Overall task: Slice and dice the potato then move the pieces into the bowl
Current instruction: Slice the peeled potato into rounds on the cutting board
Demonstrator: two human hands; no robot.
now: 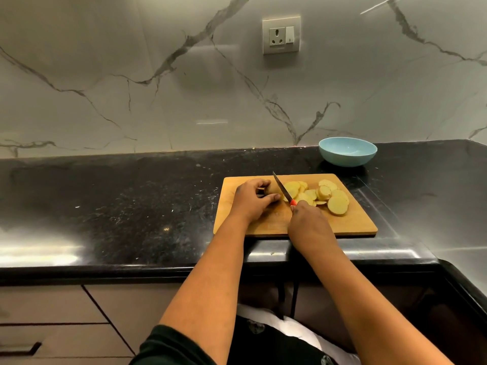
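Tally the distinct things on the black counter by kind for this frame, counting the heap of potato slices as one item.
Cutting board: 1
Knife, held by the right hand: 1
Bowl, light blue, nothing visible inside: 1
Heap of potato slices: 1
Uncut potato end, mostly hidden under the left hand: 1
Total: 5

Countertop [131, 206]: glossy black stone (scuffed at centre frame). Cutting board [353, 222]: matt wood. Bowl [347, 159]: smooth, glossy.
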